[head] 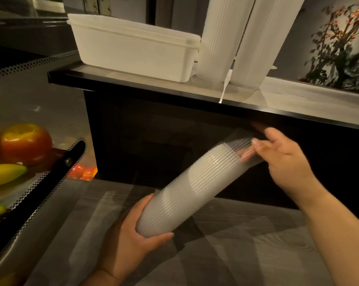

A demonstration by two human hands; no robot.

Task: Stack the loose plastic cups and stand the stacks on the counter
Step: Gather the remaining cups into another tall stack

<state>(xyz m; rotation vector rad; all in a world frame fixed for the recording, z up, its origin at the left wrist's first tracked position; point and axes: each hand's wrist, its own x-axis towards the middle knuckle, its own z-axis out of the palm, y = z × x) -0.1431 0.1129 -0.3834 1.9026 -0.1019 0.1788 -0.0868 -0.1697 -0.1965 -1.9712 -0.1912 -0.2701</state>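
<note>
Counter (pixel 195 98): dark-edged, pale top. Bears a white tub (pixel 133 50) and, just beside it to the right, two tall standing cup stacks (pixel 240 38), leaning.
Held cup stack (pixel 186 186): translucent, ribbed, tilted, below the counter edge and clear of it.
Left hand (pixel 131 234): fingers and thumb curled round the stack's lower closed end.
Right hand (pixel 285 159): at the upper open end, fingers reaching inside the top cup, thumb outside; a pinch on its rim.
Fruit (pixel 24 143): far left, apple and bananas.
</note>
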